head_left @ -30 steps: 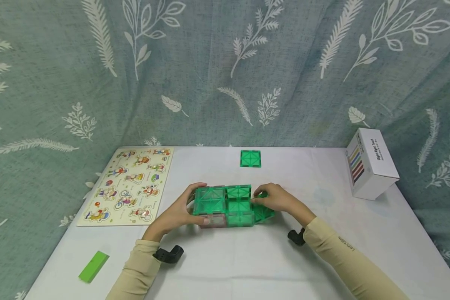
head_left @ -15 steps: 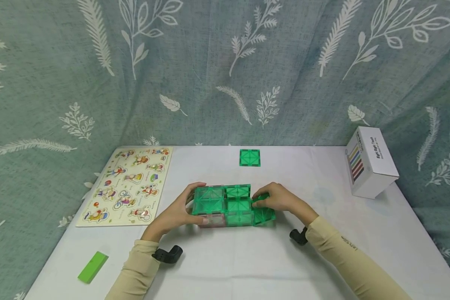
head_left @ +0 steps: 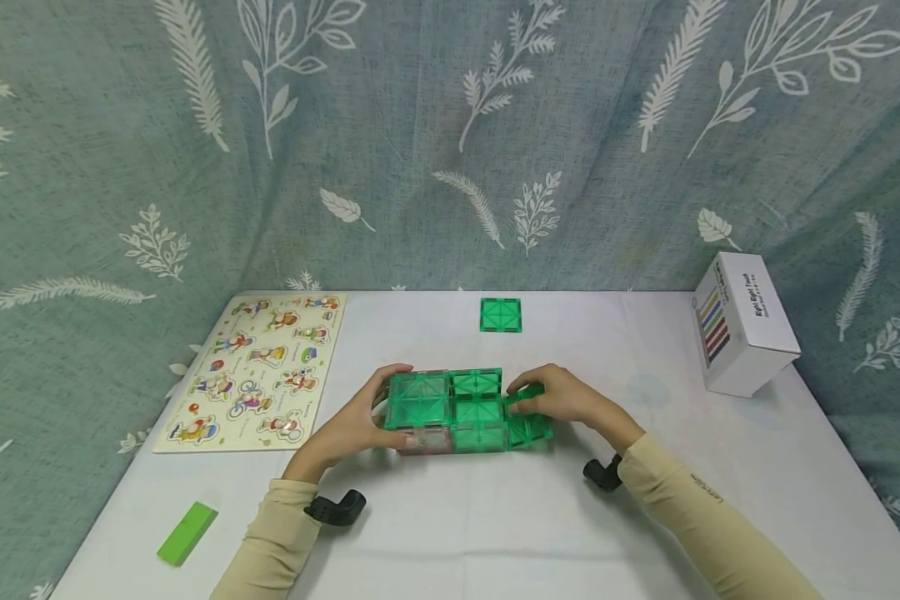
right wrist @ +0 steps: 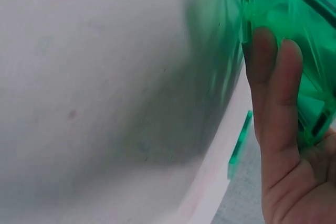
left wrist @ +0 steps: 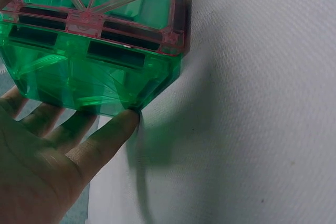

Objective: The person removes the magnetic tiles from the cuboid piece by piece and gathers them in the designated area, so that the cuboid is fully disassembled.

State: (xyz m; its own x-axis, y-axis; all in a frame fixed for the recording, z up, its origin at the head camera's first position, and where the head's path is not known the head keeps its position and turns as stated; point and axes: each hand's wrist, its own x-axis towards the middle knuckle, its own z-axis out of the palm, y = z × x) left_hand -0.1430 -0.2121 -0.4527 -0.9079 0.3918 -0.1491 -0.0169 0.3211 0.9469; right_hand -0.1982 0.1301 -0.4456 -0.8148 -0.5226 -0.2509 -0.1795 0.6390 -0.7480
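Observation:
A low boxy structure of translucent magnetic tiles (head_left: 478,411), mostly green with a pinkish tile (head_left: 429,440) at its front left, lies on the table. My left hand (head_left: 351,431) grips its left end, thumb at the front and fingers round the far side. In the left wrist view, fingertips (left wrist: 128,120) touch a green tile's edge under a pink-framed one. At the right end, my right hand (head_left: 558,395) holds a green magnetic tile (head_left: 528,428) against the structure. The right wrist view shows two fingers (right wrist: 287,72) lying along green tile faces; the thumb's contact is partly hidden.
A single green square tile (head_left: 500,315) lies flat behind the structure. To the left are a picture puzzle board (head_left: 258,375) and a light green block (head_left: 187,533). A white box (head_left: 746,325) stands at the back right, before the leaf-patterned curtain (head_left: 420,150).
The green tile at the right end has turned slightly and sits straighter beside the structure. My right hand and forearm have shifted a little right. The left hand keeps its hold.

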